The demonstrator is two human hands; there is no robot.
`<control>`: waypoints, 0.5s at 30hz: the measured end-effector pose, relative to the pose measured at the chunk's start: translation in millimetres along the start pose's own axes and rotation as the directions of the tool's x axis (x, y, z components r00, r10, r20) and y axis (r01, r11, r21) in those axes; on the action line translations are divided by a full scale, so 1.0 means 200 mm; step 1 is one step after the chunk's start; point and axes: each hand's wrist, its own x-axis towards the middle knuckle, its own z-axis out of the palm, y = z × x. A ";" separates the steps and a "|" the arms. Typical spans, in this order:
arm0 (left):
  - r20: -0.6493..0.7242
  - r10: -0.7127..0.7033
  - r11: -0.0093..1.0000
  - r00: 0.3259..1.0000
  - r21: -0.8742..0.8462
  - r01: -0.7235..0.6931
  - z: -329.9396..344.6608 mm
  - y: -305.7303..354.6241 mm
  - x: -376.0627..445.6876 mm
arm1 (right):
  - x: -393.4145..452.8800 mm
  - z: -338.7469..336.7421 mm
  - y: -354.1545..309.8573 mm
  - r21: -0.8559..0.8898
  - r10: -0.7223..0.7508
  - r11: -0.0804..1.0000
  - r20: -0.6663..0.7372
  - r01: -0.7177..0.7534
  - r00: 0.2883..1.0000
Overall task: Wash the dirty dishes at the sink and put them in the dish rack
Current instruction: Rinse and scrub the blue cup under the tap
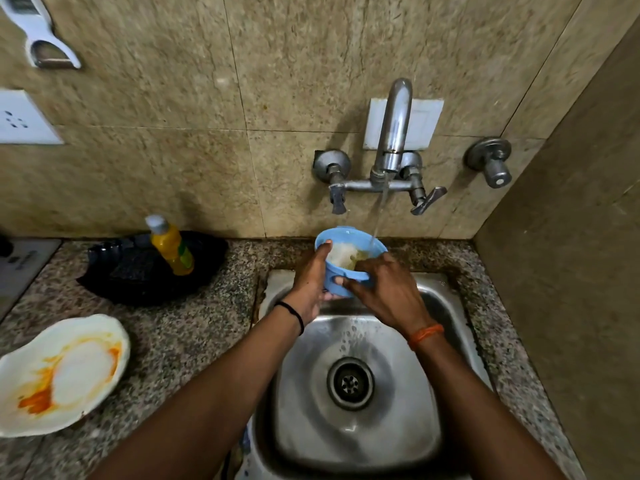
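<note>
A small blue bowl [341, 237] is held over the back of the steel sink [446, 306], under a thin stream of water from the tap [394, 133]. My left hand [310, 278] grips the bowl from the left, thumb on its rim. My right hand [384, 289] reaches into the bowl from the right, its fingers curled on a greenish scrubber [358, 258] against white foam inside. A white plate [62, 372] smeared with orange sauce lies on the counter at the left.
A yellow dish-soap bottle [171, 247] stands in a black tray [149, 271] on the granite counter [194, 341] behind the plate. Tap handles [427, 199] stick out from the tiled wall. The drain [350, 382] sits mid-sink. A side wall stands close on the right.
</note>
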 end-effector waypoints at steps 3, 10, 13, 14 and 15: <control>0.121 0.121 0.976 0.985 0.168 -0.141 -0.02 0.02 -0.03 | 0.03 -0.03 0.00 0.585 0.201 0.779 0.108 -0.226 0.974; 0.178 0.493 0.571 0.852 0.673 -0.471 -0.03 -0.04 -0.05 | 0.05 -0.02 -0.02 0.854 0.421 -0.130 0.508 -0.504 0.751; 0.204 0.536 0.402 0.819 0.792 -0.460 0.02 -0.03 -0.04 | 0.04 0.01 -0.02 0.772 0.379 -0.384 0.631 -0.506 0.677; 0.207 0.526 0.358 0.825 0.826 -0.435 0.03 -0.02 -0.04 | 0.04 0.01 -0.01 0.764 0.396 -0.375 0.644 -0.524 0.655; 0.209 0.519 0.310 0.829 0.857 -0.411 0.04 -0.01 -0.03 | 0.05 0.02 0.01 0.769 0.426 -0.297 0.637 -0.566 0.642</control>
